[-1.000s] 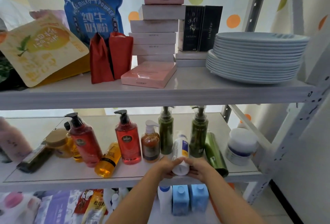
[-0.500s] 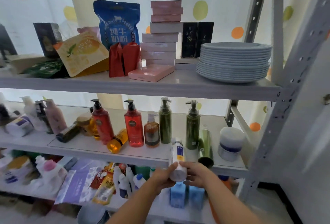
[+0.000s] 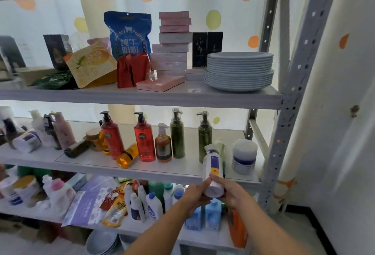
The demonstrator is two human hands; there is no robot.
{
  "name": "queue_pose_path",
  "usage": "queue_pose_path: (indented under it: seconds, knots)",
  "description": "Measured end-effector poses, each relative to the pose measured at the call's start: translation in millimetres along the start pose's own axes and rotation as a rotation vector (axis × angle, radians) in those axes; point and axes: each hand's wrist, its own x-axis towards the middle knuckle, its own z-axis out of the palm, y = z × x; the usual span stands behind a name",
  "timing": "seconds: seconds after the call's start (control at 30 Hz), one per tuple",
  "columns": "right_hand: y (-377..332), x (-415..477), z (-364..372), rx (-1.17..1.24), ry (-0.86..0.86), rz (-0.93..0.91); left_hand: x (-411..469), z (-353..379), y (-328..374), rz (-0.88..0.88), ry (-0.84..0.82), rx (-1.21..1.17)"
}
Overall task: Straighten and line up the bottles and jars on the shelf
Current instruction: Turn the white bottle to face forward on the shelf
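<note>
My left hand and my right hand both grip a white bottle with a blue and yellow label, held tilted in front of the middle shelf's front edge. On that shelf stand two red pump bottles, a brown pump bottle and two dark green pump bottles. An orange bottle and a dark bottle lie on their sides. A white jar stands at the right end, with a green tube partly hidden behind the held bottle.
The upper shelf holds a plate stack, pink boxes and pouches. More bottles crowd the middle shelf's left end. The lower shelf carries small white bottles and blue containers. A grey upright post stands at the right.
Both hands have drawn the white bottle back off the middle shelf and to the right. My view has pulled away from the shelves.
</note>
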Motion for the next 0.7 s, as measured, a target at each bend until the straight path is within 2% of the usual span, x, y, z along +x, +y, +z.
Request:
queue_pose_path:
  seconds: [0.23,0.47,0.57,0.63,0.7]
  knots:
    - [-13.8,-0.5,-23.3,0.031,0.109,-0.044,10.2,27.3,15.1,-0.017,-0.109,0.192]
    - [-20.6,24.2,-29.3,0.015,0.161,-0.038,35.8,23.3,23.2,-0.016,-0.147,0.347]
    - [-25.5,34.3,-31.8,0.048,0.18,-0.032,50.9,17.6,33.4,0.083,-0.041,0.423]
    - [-30.9,40.5,-34.0,0.069,0.191,-0.04,65.7,12.4,40.1,0.218,0.114,0.658]
    - [-36.5,45.7,-37.4,0.048,0.2,-0.039,75.6,8.3,45.2,0.326,0.197,0.9]
